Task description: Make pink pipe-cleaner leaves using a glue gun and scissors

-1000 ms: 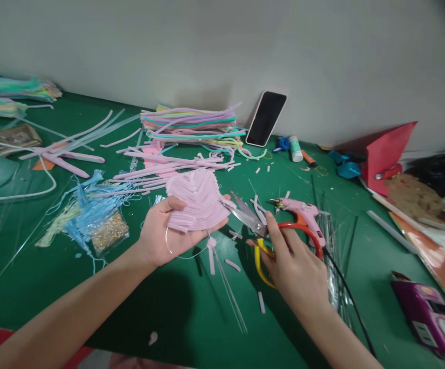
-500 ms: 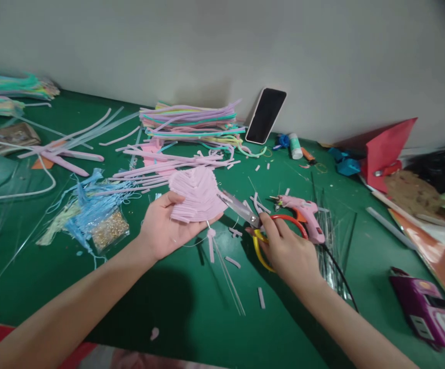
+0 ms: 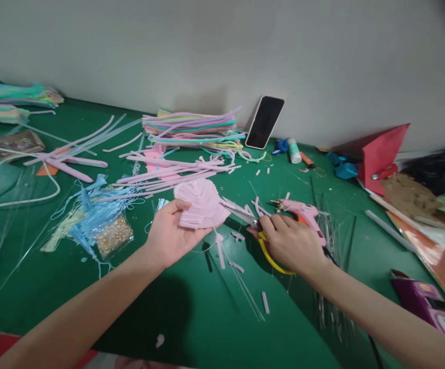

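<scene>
Pink ribbed fan (image 3: pixel 203 205) mid-frame in half-curled L hand (image 3: pixel 170 236); R hand (image 3: pixel 294 243) clamped on yellow-handled scissors (image 3: pixel 241 212), tips nr fan: mis-snip risk.

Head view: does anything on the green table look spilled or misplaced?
Short pink offcuts lie scattered on the table between the pink fan in the left hand and the scissors in the right hand. The glue gun lies on its side behind that hand.

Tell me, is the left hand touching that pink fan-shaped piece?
Touching. The head view shows the left hand holding the pink fan-shaped piece: thumb pressed on its face, fingers beneath it.
</scene>
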Motion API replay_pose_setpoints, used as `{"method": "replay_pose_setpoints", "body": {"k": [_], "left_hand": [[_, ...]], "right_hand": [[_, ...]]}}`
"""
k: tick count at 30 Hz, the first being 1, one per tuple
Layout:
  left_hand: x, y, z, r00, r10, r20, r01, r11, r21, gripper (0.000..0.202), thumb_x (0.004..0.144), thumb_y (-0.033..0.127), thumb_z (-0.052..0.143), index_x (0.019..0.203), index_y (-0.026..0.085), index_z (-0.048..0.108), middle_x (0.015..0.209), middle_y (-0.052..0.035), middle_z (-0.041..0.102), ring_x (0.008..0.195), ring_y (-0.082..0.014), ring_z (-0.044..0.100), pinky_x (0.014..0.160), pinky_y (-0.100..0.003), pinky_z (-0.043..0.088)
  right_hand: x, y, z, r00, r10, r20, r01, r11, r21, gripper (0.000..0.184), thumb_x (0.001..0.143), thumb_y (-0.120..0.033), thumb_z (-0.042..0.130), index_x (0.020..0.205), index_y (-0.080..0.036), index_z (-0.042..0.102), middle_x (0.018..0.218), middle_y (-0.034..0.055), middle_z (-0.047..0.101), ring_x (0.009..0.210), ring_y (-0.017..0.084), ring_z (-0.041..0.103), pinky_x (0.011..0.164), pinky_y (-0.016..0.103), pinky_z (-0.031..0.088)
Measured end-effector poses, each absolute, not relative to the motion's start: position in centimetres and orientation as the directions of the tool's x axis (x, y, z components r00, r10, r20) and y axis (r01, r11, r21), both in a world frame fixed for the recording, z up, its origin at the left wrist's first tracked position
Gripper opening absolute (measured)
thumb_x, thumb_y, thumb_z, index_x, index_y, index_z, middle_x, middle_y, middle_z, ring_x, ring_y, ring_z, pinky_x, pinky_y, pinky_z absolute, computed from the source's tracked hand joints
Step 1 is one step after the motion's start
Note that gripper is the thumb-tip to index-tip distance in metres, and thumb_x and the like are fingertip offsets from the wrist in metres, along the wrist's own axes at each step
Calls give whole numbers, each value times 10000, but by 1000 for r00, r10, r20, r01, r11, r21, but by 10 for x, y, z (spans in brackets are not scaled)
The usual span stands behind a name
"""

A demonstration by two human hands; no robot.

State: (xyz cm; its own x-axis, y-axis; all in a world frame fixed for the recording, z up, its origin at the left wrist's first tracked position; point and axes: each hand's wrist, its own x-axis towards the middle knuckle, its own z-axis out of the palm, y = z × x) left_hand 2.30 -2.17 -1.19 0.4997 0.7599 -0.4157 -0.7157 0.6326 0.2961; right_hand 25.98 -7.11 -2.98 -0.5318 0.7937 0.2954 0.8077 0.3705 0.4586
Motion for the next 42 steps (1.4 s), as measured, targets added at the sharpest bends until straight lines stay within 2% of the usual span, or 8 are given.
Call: {"method": "replay_pose_setpoints", "body": {"k": [5, 18, 24, 29, 32, 36, 40, 42], "left_hand": [[26, -22, -13, 463, 755, -465, -727, 623, 288, 776, 732, 33, 427, 1474, 158, 238, 1290, -137, 605, 1154, -307, 589, 1069, -544, 368], [27, -23, -17, 490, 705, -513, -686, 675, 272, 797, 705, 26, 427, 1471, 94, 220, 1301, -190, 584, 1145, -336, 588, 1025, -516, 435], [26, -21, -17, 515, 712, -477, -670, 682, 293, 805, 709, 10, 412, 1478, 101, 191, 1312, -187, 576, 1168, -340, 569, 1034, -530, 416], [25, -21, -16, 538, 701, -468, -652, 698, 296, 808, 697, 15, 424, 1472, 95, 209, 1317, -190, 570, 1183, -349, 554, 1042, -535, 402], [24, -21, -16, 519, 702, -487, -634, 699, 332, 817, 677, 7, 442, 1464, 94, 240, 1299, -189, 585, 1171, -356, 563, 1030, -538, 416], [22, -21, -16, 495, 725, -480, -592, 685, 425, 779, 700, 3, 482, 1448, 136, 310, 1254, -153, 627, 1140, -341, 591, 1001, -541, 448], [21, -22, -16, 493, 727, -479, -527, 687, 501, 674, 729, 17, 547, 1380, 148, 435, 1154, -127, 687, 1085, -320, 625, 938, -532, 500], [20, -22, -17, 499, 722, -480, -496, 692, 525, 599, 721, 30, 578, 1308, 140, 520, 1108, -125, 704, 1038, -311, 644, 882, -504, 537]], "right_hand": [[259, -72, -30, -532, 788, 310, 815, 377, 440, 368, 927, -419, 475, 684, -161, 578, 564, 33, 602, 522, 165, 542, 514, 287, 180], [263, -83, -35, -508, 815, 279, 833, 382, 400, 370, 943, -344, 412, 682, -151, 591, 499, 38, 591, 408, 135, 488, 482, 294, 105], [266, -85, -32, -520, 796, 311, 831, 385, 402, 352, 923, -363, 480, 663, -151, 586, 473, 17, 579, 397, 121, 489, 473, 279, 142], [266, -84, -25, -431, 837, 337, 862, 272, 428, 365, 914, -433, 469, 693, -162, 574, 486, 16, 587, 406, 133, 519, 454, 267, 135], [262, -84, -20, -235, 940, 247, 917, 131, 376, 367, 914, -467, 436, 765, -161, 574, 535, 43, 624, 401, 154, 537, 442, 266, 120], [249, -88, -11, 4, 1000, -18, 961, 1, 276, 302, 916, -428, 440, 854, -161, 565, 630, 83, 671, 490, 220, 628, 432, 273, 163], [238, -92, -3, 15, 966, -258, 987, 27, 160, 187, 894, -301, 494, 976, -145, 555, 768, 116, 705, 647, 272, 685, 449, 282, 234], [239, -92, 3, -41, 934, -354, 994, 73, 78, 259, 866, -286, 548, 1080, -140, 533, 795, 113, 705, 680, 283, 685, 467, 284, 268]]}}
